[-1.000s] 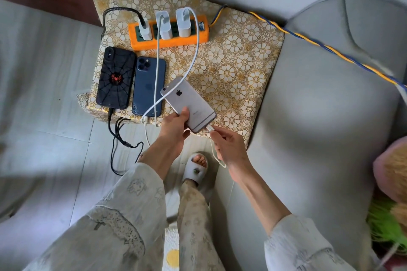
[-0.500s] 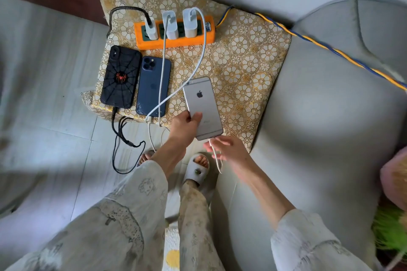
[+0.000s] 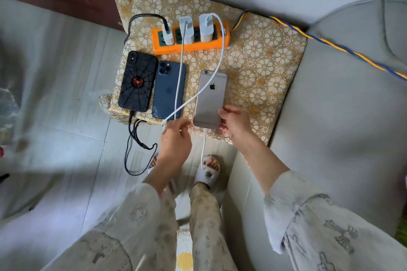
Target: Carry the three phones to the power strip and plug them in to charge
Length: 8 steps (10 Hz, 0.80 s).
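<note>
The three phones lay face down side by side on the gold floral cushion (image 3: 264,59), in front of the orange power strip (image 3: 190,45): the spider-web case phone (image 3: 136,81), the blue phone (image 3: 168,90) and the silver iPhone (image 3: 210,99), each with a cable at its lower end, so the task looked almost finished. The left hand (image 3: 175,141) pinched the white cables (image 3: 187,103) near the cushion's front edge, and the right hand (image 3: 234,122) touched the iPhone's lower corner with loosely bent fingers. All three phones sat close to that front edge above the tiled floor (image 3: 72,116), with free cushion only to the right.
</note>
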{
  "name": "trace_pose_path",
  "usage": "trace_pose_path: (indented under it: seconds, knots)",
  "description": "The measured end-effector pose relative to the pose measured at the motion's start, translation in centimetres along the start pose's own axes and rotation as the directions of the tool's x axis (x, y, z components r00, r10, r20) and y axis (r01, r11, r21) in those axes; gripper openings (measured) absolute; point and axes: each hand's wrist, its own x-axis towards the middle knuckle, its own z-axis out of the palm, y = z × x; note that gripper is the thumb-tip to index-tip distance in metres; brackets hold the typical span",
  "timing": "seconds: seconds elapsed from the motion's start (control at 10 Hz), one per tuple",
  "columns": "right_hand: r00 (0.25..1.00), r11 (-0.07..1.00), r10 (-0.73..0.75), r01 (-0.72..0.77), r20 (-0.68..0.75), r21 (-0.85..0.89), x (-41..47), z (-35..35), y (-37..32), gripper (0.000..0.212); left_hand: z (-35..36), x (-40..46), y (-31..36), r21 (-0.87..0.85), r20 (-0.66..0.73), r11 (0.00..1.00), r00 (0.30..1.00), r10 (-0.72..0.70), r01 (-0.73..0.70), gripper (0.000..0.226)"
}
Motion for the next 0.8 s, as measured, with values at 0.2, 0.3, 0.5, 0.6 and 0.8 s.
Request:
trace_pose_path:
  seconds: [0.2,0.3,0.5,0.6,0.8]
  knots:
    - [0.997,0.992,-0.051,0.044,-0.058,-0.122,0.7,2.1,-0.5,0.028,-3.7,0.6,-3.1,0.129,-0.222,0.987,0.968,0.121,-0.094,0.033]
    - [0.991,0.976,-0.086,0.064,-0.099,-0.208,0.8,2.4,-0.5,0.028,-4.6,2.5,-3.4,0.355,-0.111,0.914,0.962,0.248,-0.194,0.061]
    - [0.893,0.734,-0.448,0.345,-0.036,-0.585,-0.1,2.8,0.0,0.039,-5.0,5.2,-5.2,0.736,0.237,0.590,0.943,0.233,-0.331,0.088]
    - [0.856,0.426,-0.482,0.415,0.187,-0.804,-0.8,3.3,0.9,0.045,-5.2,5.4,-5.5,0.742,0.269,0.582,0.943,0.196,-0.333,0.090]
    - [0.921,0.224,-0.264,0.346,0.285,-0.911,-3.1,3.5,0.2,0.056,-7.8,6.9,-2.8,0.628,0.505,0.693,0.863,-0.016,-0.355,0.087]
